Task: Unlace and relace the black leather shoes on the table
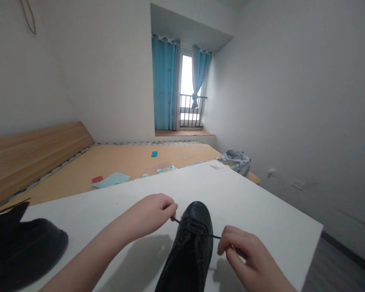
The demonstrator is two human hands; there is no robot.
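Observation:
A black lace-up shoe (197, 211) rests on the white table (134, 198), its toe pointing away from me and its heel cut off by the lower edge. My left hand (156, 209), on the left of the shoe, pinches one end of the black shoelace (178, 220). On the other side, my right hand (243, 247) is closed on the lace where it leaves the shoe to the right. Between the hands the lace runs taut across the upper part of the shoe. Neither hand touches the shoe's body.
A black bag-like item (27, 251) sits at the table's left. Beyond the table, a wooden bed board (109, 158) carries a light-green sheet (112, 179), a red item (97, 179) and a blue item (154, 153). A grey-blue fabric bag (237, 160) stands past the far right edge.

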